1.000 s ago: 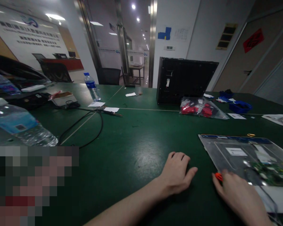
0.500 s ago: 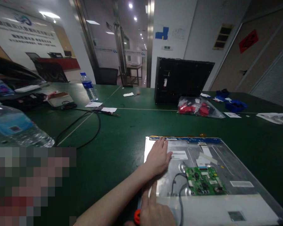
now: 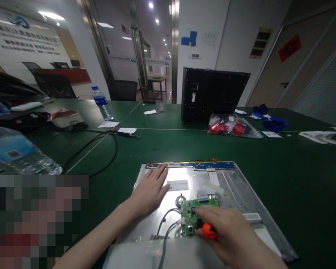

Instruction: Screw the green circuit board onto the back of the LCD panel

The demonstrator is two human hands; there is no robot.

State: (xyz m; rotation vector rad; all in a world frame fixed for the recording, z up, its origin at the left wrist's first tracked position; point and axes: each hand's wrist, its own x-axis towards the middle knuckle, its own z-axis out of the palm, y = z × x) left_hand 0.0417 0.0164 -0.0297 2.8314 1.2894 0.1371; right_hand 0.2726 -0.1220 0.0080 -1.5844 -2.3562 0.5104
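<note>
A silver metal display panel (image 3: 235, 194) lies flat on the green table (image 3: 184, 145) right in front of me, back side up. A small green circuit board (image 3: 192, 216) with grey cables sits near its middle. My left hand (image 3: 151, 190) rests flat on the panel's left part, fingers stretched out. My right hand (image 3: 232, 235) is closed around an orange-handled tool (image 3: 209, 230) whose tip is at the circuit board.
A black monitor housing (image 3: 212, 95) stands upright at the back, with a clear bag of red parts (image 3: 232, 127) before it. Blue parts (image 3: 274, 122) lie far right. Water bottles (image 3: 102, 102) (image 3: 19, 153), a black cable (image 3: 100, 149) and papers are at left.
The panel has slid left across the table to sit before me. My left hand stayed flat on it. My right hand moved up onto the circuit board with the orange tool.
</note>
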